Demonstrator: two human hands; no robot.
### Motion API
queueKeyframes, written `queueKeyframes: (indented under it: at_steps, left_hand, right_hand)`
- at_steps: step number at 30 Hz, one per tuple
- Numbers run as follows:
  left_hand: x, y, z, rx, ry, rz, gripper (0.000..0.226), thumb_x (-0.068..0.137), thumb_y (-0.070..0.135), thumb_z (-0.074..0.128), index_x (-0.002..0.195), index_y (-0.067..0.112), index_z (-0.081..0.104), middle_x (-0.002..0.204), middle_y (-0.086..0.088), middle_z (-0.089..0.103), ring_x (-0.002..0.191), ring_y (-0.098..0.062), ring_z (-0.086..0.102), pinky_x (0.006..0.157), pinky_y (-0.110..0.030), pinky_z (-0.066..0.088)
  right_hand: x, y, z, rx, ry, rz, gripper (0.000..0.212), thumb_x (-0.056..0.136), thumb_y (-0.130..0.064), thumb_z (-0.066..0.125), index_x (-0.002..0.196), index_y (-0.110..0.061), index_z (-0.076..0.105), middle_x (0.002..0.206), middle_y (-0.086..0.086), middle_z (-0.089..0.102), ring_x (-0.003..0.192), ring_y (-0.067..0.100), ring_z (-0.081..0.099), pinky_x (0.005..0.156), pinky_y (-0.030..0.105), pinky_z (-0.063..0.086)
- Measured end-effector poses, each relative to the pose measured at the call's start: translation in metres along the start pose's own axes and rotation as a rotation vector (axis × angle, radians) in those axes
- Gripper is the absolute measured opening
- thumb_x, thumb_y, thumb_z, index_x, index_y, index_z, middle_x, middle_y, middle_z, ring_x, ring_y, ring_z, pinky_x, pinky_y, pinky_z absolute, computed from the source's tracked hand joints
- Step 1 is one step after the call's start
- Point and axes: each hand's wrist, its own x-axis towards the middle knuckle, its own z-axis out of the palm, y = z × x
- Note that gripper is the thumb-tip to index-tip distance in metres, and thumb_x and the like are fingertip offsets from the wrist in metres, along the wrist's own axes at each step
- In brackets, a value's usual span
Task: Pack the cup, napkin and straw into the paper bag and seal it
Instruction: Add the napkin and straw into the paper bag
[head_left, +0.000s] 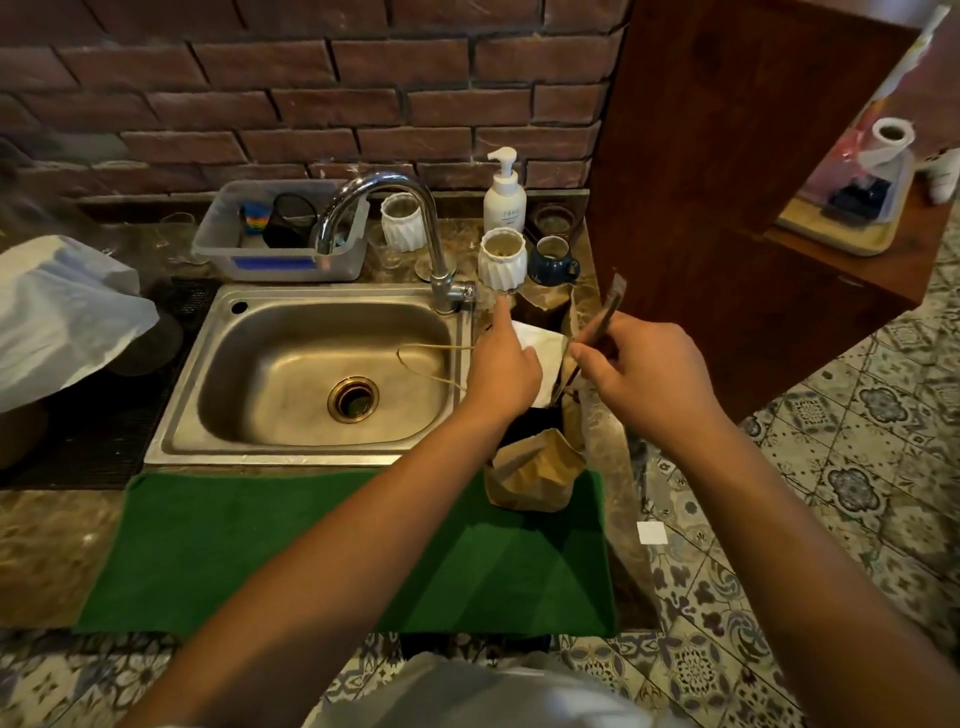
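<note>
Two bare hands reach over a counter just right of a steel sink (260, 447). Left hand (503, 371) pinches a white napkin (540, 358) with curled fingers, index finger stretched forward, holding it at the mouth of a brown paper bag (535, 475). Right hand (644, 371) grips a paper-wrapped straw (608, 306), fingers curled round it, its lower end angled down into the bag's opening and its upper end sticking up past the knuckles. The bag stands open on the right edge of a green mat (311, 551), its near side crumpled; whether the cup is inside cannot be told, as the interior is dark and the hands cover it. Behind the hands, close by, stand two white ribbed jars (501, 260), a dark blue mug (551, 260), a soap pump bottle (505, 195) and the curved tap (410, 218). A clear plastic tub (280, 234) sits behind the sink. A thin loop of cord (431, 364) lies in the basin.
</note>
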Motion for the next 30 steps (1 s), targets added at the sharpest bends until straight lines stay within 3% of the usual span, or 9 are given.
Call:
queueKeyframes:
  at_steps: [4,7,11,14,18,22,24,26,30]
  left_hand:
    - [-0.003,-0.002,0.007,0.093,0.018,0.075,0.087,0.095,0.000,0.057,0.162,0.023,0.007,0.154,-0.011,0.042,0.139,-0.029,0.044,0.108,-0.040,0.044]
    - [-0.007,-0.010,0.011,0.130,0.037,0.117,0.084,0.094,-0.002,0.054,0.160,0.030,0.013,0.121,-0.009,0.063,0.106,-0.027,0.063,0.090,-0.042,0.056]
    - [-0.001,-0.012,0.012,-0.220,0.115,-0.028,0.067,0.097,-0.002,0.050,0.154,0.031,0.034,0.101,0.003,0.067,0.092,-0.011,0.061,0.085,-0.029,0.051]
    - [0.000,-0.017,0.020,-0.397,0.136,-0.129,0.066,0.097,-0.003,0.050,0.152,0.032,0.037,0.107,0.007,0.067,0.103,-0.012,0.062,0.098,-0.036,0.054]
    - [0.002,-0.019,0.024,-0.063,0.086,0.073,0.063,0.097,0.003,0.056,0.153,0.025,0.037,0.151,-0.005,0.044,0.138,-0.020,0.043,0.115,-0.031,0.035]
    - [0.005,-0.018,0.024,0.340,-0.007,0.296,0.061,0.093,0.012,0.065,0.149,0.023,0.043,0.162,-0.010,0.030,0.149,-0.030,0.029,0.120,-0.040,0.029]
    - [0.007,-0.019,0.027,0.529,-0.005,0.418,0.062,0.090,0.010,0.067,0.147,0.022,0.045,0.162,-0.013,0.028,0.152,-0.036,0.021,0.122,-0.047,0.025]
    - [0.007,-0.020,0.027,0.656,0.030,0.513,0.057,0.088,0.011,0.069,0.142,0.018,0.050,0.156,-0.015,0.036,0.150,-0.039,0.025,0.121,-0.049,0.030]
    - [0.008,-0.017,0.018,0.767,0.184,0.525,0.036,0.086,0.013,0.070,0.119,0.018,0.057,0.122,-0.010,0.057,0.118,-0.031,0.053,0.093,-0.042,0.046]
  right_hand:
    - [0.003,0.000,0.002,-0.016,-0.004,-0.011,0.023,0.098,-0.042,0.058,0.108,-0.025,0.070,0.086,-0.005,0.071,0.075,0.014,0.064,0.059,0.029,0.047]
    - [0.005,-0.001,0.003,-0.029,-0.007,-0.006,0.023,0.098,-0.043,0.058,0.107,-0.025,0.068,0.085,-0.006,0.069,0.073,0.014,0.063,0.059,0.030,0.049]
    - [0.006,-0.001,0.003,-0.042,-0.015,-0.020,0.024,0.098,-0.043,0.057,0.110,-0.025,0.068,0.088,-0.005,0.070,0.076,0.015,0.063,0.054,0.026,0.040]
    - [0.004,0.002,0.000,-0.060,-0.008,-0.021,0.024,0.099,-0.043,0.057,0.111,-0.025,0.069,0.090,-0.004,0.072,0.078,0.017,0.065,0.056,0.027,0.041]
    - [0.004,0.005,0.000,-0.083,-0.020,-0.029,0.023,0.099,-0.043,0.057,0.107,-0.025,0.069,0.087,-0.004,0.071,0.075,0.017,0.065,0.053,0.025,0.039]
    - [0.005,0.004,0.001,-0.083,-0.015,-0.038,0.021,0.099,-0.041,0.058,0.107,-0.025,0.069,0.085,-0.005,0.070,0.074,0.015,0.064,0.056,0.028,0.042]
    - [0.007,0.003,0.002,-0.093,-0.005,-0.053,0.021,0.098,-0.040,0.058,0.108,-0.025,0.069,0.085,-0.004,0.070,0.073,0.016,0.062,0.058,0.028,0.040]
    - [0.009,0.001,0.004,-0.105,-0.006,-0.064,0.021,0.098,-0.039,0.058,0.109,-0.024,0.068,0.086,-0.003,0.070,0.073,0.016,0.061,0.061,0.029,0.043]
    - [0.010,-0.001,0.008,-0.112,-0.004,-0.063,0.022,0.098,-0.042,0.057,0.106,-0.025,0.068,0.086,-0.003,0.071,0.076,0.019,0.066,0.063,0.032,0.050]
